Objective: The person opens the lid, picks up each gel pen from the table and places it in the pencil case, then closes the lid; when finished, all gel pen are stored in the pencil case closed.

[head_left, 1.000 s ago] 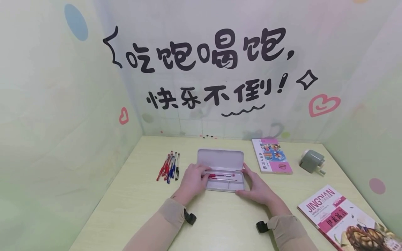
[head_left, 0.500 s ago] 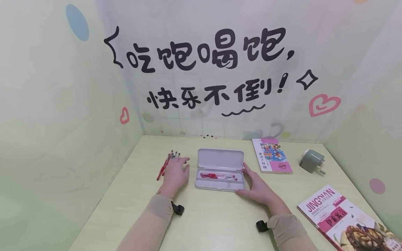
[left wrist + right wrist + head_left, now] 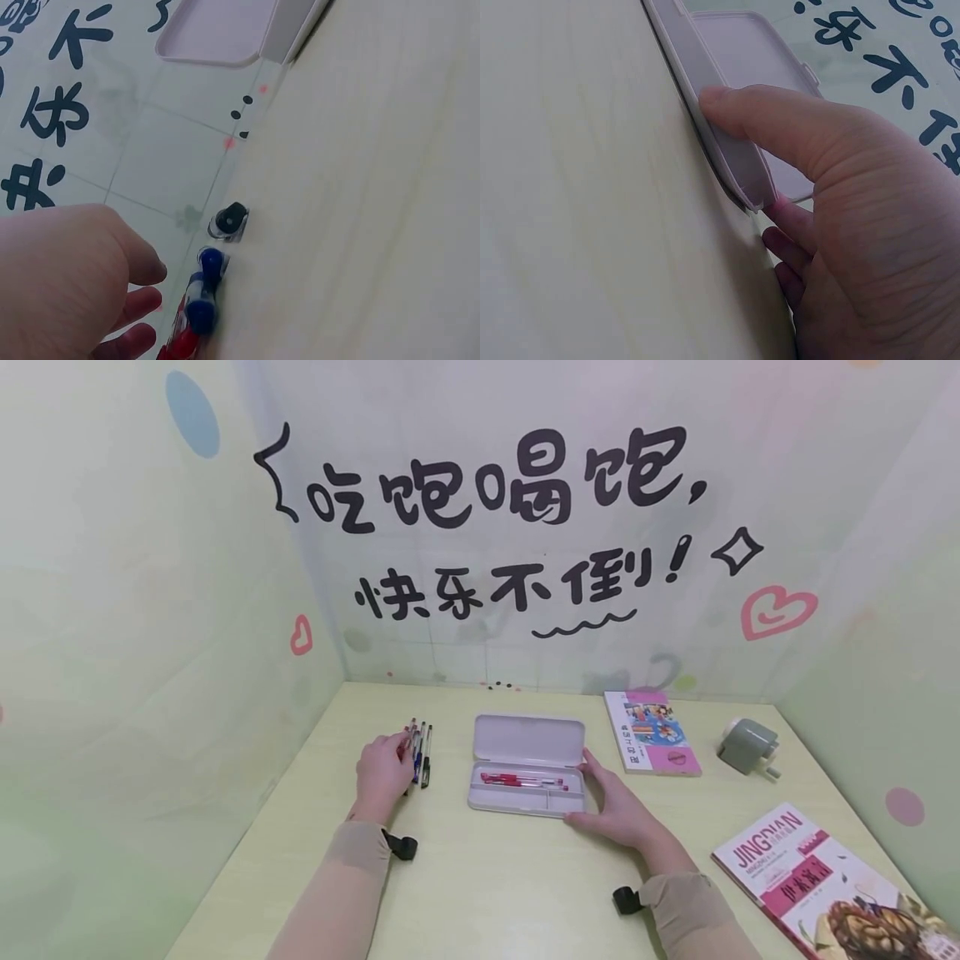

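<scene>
Moved since the earlier head views: left hand [image 3: 384,774], from the case, by way of the gap beside it, to the left side of the loose pens [image 3: 417,768]; right hand [image 3: 617,806] unshifted.
Pencil case [image 3: 506,797]: one, pale, lid [image 3: 529,739] raised; centre of the frame, on the bench [image 3: 487,893].
Stowed red pens [image 3: 517,779]: at least two, lying lengthwise in the rear compartment.
Loose pens: left of centre; red, blue and black, the count masked by the hand.
Left grip: fingers curled beside the red ones; whether any is pinched, I cannot tell.
Right grip: closed partway, holding the case's right end.
Filling, by my judgement: part done; red pens are in, a mixed bundle remains out, lid presumably last.
Head view only: stowed pens, plus sharpener [image 3: 748,747] and two books [image 3: 652,733] at the right.
Left wrist view only: pen ends, black pen [image 3: 229,219] slightly apart from blue; a gap showing beside the thumb.
Right wrist view only: thumb [image 3: 727,109] over the near rim, fingers behind the end wall.
</scene>
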The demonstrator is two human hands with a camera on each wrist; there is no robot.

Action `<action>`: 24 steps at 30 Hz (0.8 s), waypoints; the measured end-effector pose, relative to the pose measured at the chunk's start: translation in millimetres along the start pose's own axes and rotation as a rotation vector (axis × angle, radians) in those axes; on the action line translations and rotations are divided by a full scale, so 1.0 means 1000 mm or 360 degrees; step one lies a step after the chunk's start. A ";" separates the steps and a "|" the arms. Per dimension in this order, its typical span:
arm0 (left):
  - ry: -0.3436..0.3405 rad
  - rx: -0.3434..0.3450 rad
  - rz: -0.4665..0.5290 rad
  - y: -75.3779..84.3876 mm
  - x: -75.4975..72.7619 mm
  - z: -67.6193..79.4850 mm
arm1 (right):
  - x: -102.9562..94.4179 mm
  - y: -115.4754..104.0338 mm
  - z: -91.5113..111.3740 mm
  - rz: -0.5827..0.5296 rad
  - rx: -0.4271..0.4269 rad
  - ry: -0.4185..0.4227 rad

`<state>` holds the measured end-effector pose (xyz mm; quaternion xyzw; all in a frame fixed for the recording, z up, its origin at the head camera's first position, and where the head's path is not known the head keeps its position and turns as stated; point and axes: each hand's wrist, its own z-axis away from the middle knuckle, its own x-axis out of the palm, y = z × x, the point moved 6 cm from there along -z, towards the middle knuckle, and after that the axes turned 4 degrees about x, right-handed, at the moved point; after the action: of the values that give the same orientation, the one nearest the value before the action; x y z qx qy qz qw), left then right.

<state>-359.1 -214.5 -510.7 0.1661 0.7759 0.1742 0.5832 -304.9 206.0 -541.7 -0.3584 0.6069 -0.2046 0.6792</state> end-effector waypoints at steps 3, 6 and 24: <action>-0.0002 -0.0047 -0.0013 -0.009 0.000 -0.001 | -0.001 -0.001 0.001 0.0013 -0.0013 0.0007; -0.0003 -0.0097 -0.0016 -0.018 0.000 -0.001 | -0.001 -0.002 0.001 0.0018 -0.0016 0.0009; -0.0106 -0.0333 -0.0074 -0.029 -0.005 0.003 | -0.001 -0.004 0.001 0.0034 -0.0013 0.0010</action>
<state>-356.8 -241.8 -520.8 0.0921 0.7373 0.2350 0.6267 -303.1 204.6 -537.9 -0.3541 0.6135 -0.1961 0.6780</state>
